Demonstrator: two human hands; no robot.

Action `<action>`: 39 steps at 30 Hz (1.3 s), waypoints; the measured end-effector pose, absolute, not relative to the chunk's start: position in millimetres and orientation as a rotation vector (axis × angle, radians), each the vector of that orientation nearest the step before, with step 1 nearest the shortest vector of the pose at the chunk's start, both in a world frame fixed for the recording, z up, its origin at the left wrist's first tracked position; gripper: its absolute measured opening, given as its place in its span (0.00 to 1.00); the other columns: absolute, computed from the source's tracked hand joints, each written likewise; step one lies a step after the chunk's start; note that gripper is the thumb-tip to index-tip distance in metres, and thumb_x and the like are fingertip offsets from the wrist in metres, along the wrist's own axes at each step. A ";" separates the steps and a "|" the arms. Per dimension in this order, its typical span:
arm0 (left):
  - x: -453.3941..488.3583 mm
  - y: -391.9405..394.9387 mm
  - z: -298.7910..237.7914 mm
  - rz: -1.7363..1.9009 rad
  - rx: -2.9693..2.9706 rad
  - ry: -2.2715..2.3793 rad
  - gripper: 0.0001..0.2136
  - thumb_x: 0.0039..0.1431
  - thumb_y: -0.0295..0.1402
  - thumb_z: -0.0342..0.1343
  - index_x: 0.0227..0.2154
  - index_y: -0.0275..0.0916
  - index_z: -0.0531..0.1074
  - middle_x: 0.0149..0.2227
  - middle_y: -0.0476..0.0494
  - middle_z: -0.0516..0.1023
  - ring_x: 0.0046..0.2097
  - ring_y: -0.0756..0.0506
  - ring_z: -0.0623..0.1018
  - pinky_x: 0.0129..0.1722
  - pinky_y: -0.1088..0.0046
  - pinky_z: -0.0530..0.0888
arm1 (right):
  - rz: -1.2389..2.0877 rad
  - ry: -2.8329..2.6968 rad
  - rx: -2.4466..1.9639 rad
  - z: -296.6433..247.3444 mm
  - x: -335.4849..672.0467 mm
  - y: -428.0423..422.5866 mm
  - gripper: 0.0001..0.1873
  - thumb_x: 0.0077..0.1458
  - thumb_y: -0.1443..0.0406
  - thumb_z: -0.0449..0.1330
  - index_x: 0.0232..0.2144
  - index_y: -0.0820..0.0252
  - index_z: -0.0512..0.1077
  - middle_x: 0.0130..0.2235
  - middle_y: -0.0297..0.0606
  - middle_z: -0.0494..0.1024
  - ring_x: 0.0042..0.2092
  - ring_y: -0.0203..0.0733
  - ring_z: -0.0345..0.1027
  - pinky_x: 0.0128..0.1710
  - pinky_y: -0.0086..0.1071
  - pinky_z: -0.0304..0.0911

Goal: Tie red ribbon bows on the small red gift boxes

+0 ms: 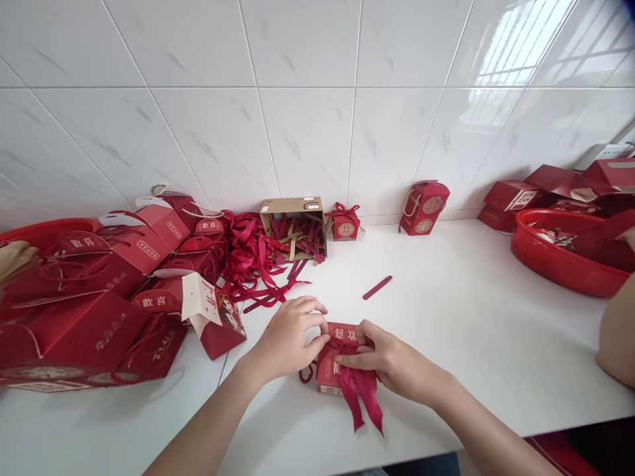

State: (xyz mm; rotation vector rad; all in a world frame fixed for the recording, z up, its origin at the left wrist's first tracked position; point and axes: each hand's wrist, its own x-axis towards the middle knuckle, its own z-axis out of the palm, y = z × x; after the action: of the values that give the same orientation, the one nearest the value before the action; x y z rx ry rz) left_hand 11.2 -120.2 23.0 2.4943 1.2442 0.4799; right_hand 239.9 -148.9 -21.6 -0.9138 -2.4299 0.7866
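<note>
A small red gift box (331, 374) lies on the white table (471, 330) near the front edge. A dark red ribbon (361, 393) is wrapped on it, its two tails trailing toward me. My left hand (290, 337) is closed at the box's left top edge, fingers pinching there. My right hand (391, 360) rests on the box's right side, fingers pinched on the ribbon at the knot.
Many red boxes (99, 291) are piled at the left. A heap of ribbons (253, 258) and an open cardboard box (295, 225) sit by the wall, with two finished boxes (424, 208). A loose ribbon piece (377, 287). A red basin (565, 254) and another person's arm (618, 337) at right.
</note>
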 end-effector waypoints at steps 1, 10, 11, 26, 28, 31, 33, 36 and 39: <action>10.4 -119.6 23.2 0.472 2.473 1.220 0.05 0.56 0.30 0.54 0.26 0.42 0.71 0.45 0.46 0.76 0.53 0.40 0.72 0.53 0.58 0.68 | 0.776 -2.445 -0.914 -22.7 241.1 -148.2 0.18 0.61 0.70 0.53 0.50 0.49 0.72 0.41 0.41 0.64 0.37 0.40 0.60 0.35 0.32 0.62; 5.4 -111.4 24.4 0.313 2.179 0.943 0.06 0.52 0.29 0.57 0.34 0.44 0.70 0.59 0.43 0.65 0.65 0.39 0.56 0.60 0.59 0.63 | 0.858 -2.413 -0.895 -28.6 247.8 -136.3 0.12 0.62 0.63 0.54 0.46 0.55 0.73 0.38 0.36 0.60 0.32 0.35 0.58 0.30 0.28 0.60; 5.7 -109.8 23.8 0.303 2.166 0.931 0.06 0.51 0.30 0.57 0.33 0.43 0.70 0.59 0.43 0.65 0.65 0.39 0.56 0.60 0.59 0.63 | 0.860 -2.417 -0.884 -28.7 247.8 -134.5 0.12 0.62 0.63 0.54 0.46 0.55 0.73 0.38 0.36 0.60 0.32 0.35 0.58 0.30 0.28 0.60; 9.0 -102.9 19.9 0.291 2.170 0.843 0.07 0.52 0.27 0.56 0.34 0.43 0.68 0.58 0.41 0.65 0.63 0.40 0.60 0.55 0.61 0.69 | 0.823 -2.435 -0.751 -23.2 247.6 -129.3 0.14 0.60 0.71 0.54 0.40 0.53 0.77 0.41 0.39 0.62 0.40 0.38 0.62 0.38 0.33 0.66; 8.0 -101.6 19.1 0.263 2.156 0.820 0.08 0.53 0.24 0.54 0.35 0.43 0.68 0.59 0.42 0.65 0.65 0.42 0.58 0.57 0.61 0.68 | 0.849 -2.425 -0.782 -23.1 248.0 -129.7 0.13 0.61 0.70 0.54 0.42 0.54 0.77 0.42 0.39 0.64 0.39 0.38 0.63 0.38 0.33 0.67; 7.9 -98.6 16.1 0.250 2.124 0.851 0.09 0.56 0.24 0.51 0.36 0.45 0.69 0.60 0.45 0.63 0.66 0.44 0.55 0.61 0.60 0.63 | 0.886 -2.408 -0.827 -24.0 248.3 -130.1 0.13 0.61 0.69 0.55 0.45 0.54 0.75 0.43 0.39 0.65 0.41 0.38 0.64 0.40 0.34 0.68; 8.9 -96.7 15.2 0.237 2.109 0.853 0.08 0.57 0.25 0.51 0.36 0.44 0.69 0.61 0.45 0.63 0.66 0.44 0.55 0.61 0.59 0.62 | 0.900 -2.399 -0.809 -24.6 248.1 -130.1 0.14 0.61 0.69 0.56 0.47 0.53 0.74 0.45 0.40 0.65 0.43 0.39 0.65 0.42 0.34 0.68; 11.0 -95.2 16.8 0.210 2.099 0.808 0.05 0.59 0.28 0.51 0.34 0.44 0.70 0.60 0.44 0.64 0.67 0.43 0.53 0.60 0.59 0.64 | 0.886 -2.394 -0.770 -25.0 248.0 -129.1 0.15 0.59 0.71 0.57 0.47 0.52 0.75 0.45 0.40 0.64 0.43 0.38 0.66 0.42 0.34 0.67; 12.5 -94.8 19.1 0.192 2.110 0.789 0.02 0.57 0.31 0.56 0.33 0.43 0.71 0.62 0.42 0.62 0.68 0.40 0.50 0.59 0.55 0.64 | 0.845 -2.413 -0.748 -25.3 248.7 -127.0 0.17 0.59 0.73 0.56 0.45 0.50 0.76 0.43 0.39 0.63 0.40 0.37 0.65 0.40 0.33 0.67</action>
State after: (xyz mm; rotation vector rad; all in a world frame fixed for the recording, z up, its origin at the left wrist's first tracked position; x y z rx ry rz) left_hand 12.5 -94.8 19.1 2.1102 0.7889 0.1922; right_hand 248.7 -127.0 -25.3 -0.7478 -2.4130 0.8452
